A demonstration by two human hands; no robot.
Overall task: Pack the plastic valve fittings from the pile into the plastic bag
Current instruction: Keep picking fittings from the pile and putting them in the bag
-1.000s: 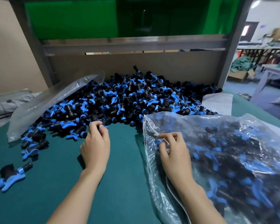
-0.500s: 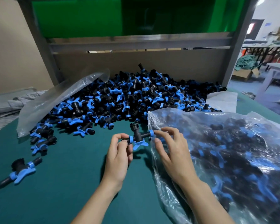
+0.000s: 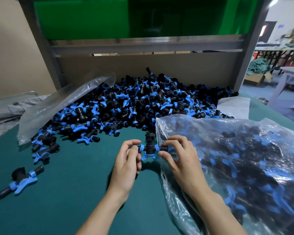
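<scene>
Toward the middle of the worktop, at the mouth of the plastic bag: one valve fitting, black tee with blue collars and blue wing handle, held off the surface. Left stub pinched by left hand, fingers curled onto it; right stub clamped between thumb and fingers of right hand, bag film possibly caught in the same pinch, not discernible. Risks, as judged: wing handle snagging limp film at the mouth; mouth sagging shut if released; drop during handover. Bag well filled, sprawled toward right edge and near right corner. Pile heaped against back edge, far from exhausted. Slack clear sheet draped over pile's left flank. Stray fitting near left edge. In the way: only the bag's own limp lip.
</scene>
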